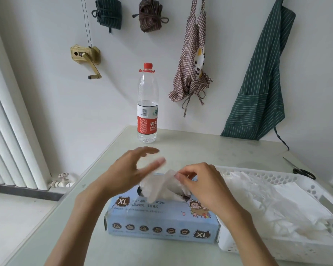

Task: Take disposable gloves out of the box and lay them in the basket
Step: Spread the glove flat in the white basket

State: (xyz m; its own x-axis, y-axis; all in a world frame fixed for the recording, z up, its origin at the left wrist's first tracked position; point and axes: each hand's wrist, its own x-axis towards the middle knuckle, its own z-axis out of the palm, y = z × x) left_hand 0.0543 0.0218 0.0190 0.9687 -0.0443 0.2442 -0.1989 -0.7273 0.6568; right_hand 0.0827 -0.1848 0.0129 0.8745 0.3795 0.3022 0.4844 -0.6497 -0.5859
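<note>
A light-blue glove box point(161, 221) marked XL lies on the table in front of me. A clear disposable glove point(158, 186) sticks up out of its top slot. My right hand point(202, 185) pinches the glove's upper edge above the opening. Just left of it, my left hand point(131, 169) hovers over the box with fingers spread and curved, its lower fingers touching the glove. Right of the box stands a white perforated basket point(277, 176) holding several crumpled clear gloves point(273, 206).
A plastic water bottle point(147, 104) with a red cap stands at the table's far edge. Black-handled scissors point(300, 169) lie beyond the basket at the right. Aprons point(258, 89) hang on the wall behind. A white radiator point(10, 131) runs along the left.
</note>
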